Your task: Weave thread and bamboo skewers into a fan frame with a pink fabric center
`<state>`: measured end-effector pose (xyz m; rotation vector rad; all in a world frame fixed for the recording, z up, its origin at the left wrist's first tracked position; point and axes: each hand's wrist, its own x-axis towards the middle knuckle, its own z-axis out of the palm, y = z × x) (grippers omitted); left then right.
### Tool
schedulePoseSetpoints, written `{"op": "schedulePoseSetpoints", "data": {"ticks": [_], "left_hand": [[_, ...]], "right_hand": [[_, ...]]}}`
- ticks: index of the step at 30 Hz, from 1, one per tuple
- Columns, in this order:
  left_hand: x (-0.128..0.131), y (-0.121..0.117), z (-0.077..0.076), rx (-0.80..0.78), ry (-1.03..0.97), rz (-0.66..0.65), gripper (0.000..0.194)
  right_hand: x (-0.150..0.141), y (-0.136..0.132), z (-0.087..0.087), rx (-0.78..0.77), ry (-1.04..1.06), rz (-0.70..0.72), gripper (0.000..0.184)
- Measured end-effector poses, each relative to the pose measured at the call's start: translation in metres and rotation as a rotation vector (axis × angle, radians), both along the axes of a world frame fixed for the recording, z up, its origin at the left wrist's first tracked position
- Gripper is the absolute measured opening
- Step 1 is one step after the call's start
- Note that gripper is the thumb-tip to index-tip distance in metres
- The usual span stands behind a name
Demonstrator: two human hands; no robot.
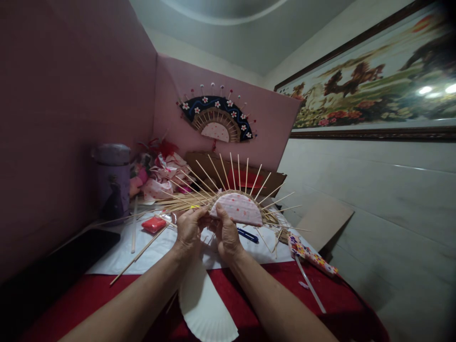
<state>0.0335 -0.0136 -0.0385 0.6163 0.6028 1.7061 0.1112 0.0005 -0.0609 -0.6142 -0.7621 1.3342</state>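
Both my hands hold up a half-round craft fan [238, 209], covered in pale pink patterned cloth, with thin wooden sticks spreading from its curved edge and a twisted cord along that curve. My left hand [190, 228] pinches its left corner. My right hand [227, 232] grips the lower edge, its thumb pressed on the cloth; the other fingers are partly hidden behind. Below my wrists lies a white fluted paper piece [206, 304]. A dark blue cutter [248, 235] rests on the white sheet just right of my right hand.
Loose sticks [178, 203], a red packet [154, 224] and a purple cup [114, 185] stand or lie left. A finished dark flowered fan [217, 116] hangs behind on the pink board. At right are a glue stick [309, 285] and a flower-patterned piece [311, 254] on the red cloth [278, 285].
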Motion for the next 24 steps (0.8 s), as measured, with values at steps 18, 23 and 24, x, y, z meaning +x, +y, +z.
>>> {"op": "schedulePoseSetpoints", "data": {"ticks": [18,23,24], "left_hand": [[0.0005,-0.0002,-0.0002,-0.005,0.017,0.018,0.008],[0.0008,0.0000,-0.0003,-0.008,0.029,0.022,0.008],[0.0009,0.0001,-0.0004,-0.009,0.029,0.023,0.008]], "right_hand": [[-0.0005,0.0000,-0.0004,0.010,-0.018,-0.005,0.029],[-0.0003,0.0002,-0.0011,-0.001,-0.017,-0.005,0.029],[-0.0003,0.0003,-0.0012,-0.006,-0.023,-0.006,0.030]]}}
